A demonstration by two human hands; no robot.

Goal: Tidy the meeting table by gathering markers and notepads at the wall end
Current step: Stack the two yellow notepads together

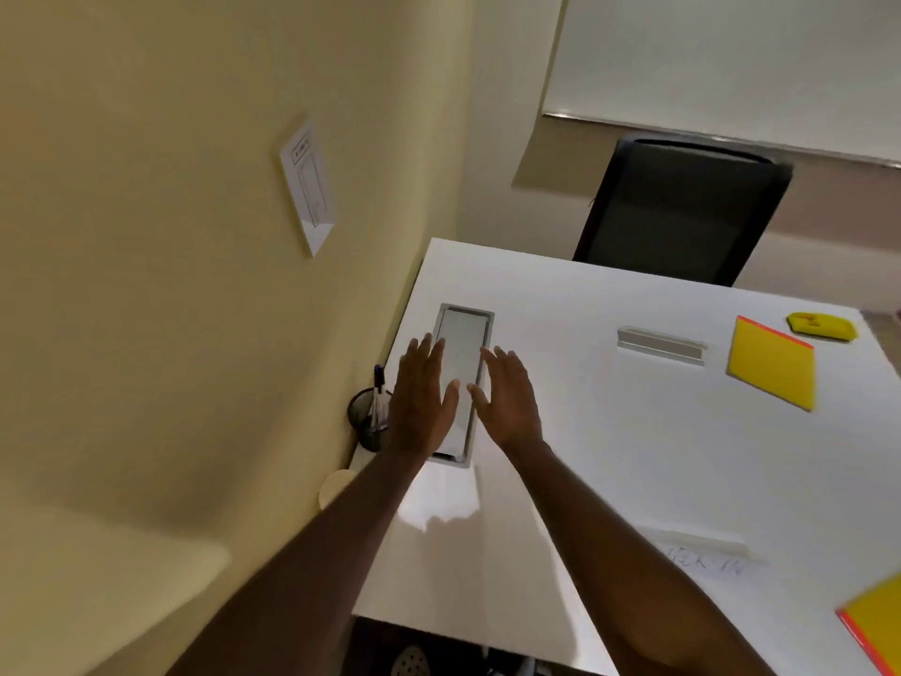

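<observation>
So far only the mesh cup of markers stands at the wall end of the tabletop, while both hands, left hand and right hand, hover empty with straight fingers, and two yellow notepads lie well apart, ungathered.

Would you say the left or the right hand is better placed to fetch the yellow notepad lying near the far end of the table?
Probably the right hand: open and empty, it is on the yellow notepad's side, while the left hand hovers nearer the wall, beside the pen cup.
</observation>
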